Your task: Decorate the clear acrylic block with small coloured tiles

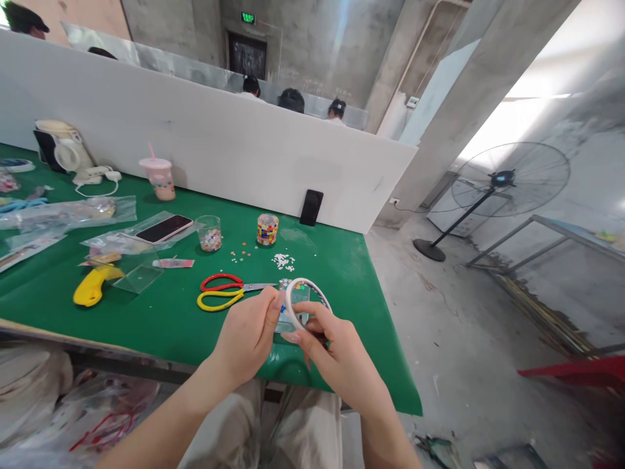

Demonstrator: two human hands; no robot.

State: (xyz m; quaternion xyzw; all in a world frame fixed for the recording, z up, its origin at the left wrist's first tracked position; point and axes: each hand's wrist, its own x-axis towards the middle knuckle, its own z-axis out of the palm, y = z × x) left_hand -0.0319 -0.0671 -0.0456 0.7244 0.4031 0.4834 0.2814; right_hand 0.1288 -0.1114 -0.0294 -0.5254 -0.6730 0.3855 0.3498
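Note:
A white ring, looking like a roll of tape [291,311], is tilted up in my right hand [336,342], with the thumb and fingers around its lower part. My left hand [251,329] is closed beside the ring's left edge, thumb pressed to the fingers. Whatever those fingertips pinch is hidden or too small to name. Behind and below the ring is a clear rectangular piece [288,324] with small coloured bits along its far edge. Scissors [222,293] with one red and one yellow handle lie left of my hands, blades pointing toward the ring.
White chips [283,262] lie scattered beyond my hands. Behind them stand a mosaic-covered jar [267,230], a clear cup of chips [210,239] and a black phone [311,207]. A yellow tool [92,284] and a pink drink cup [160,179] are leftward. The green table [385,345] ends at right.

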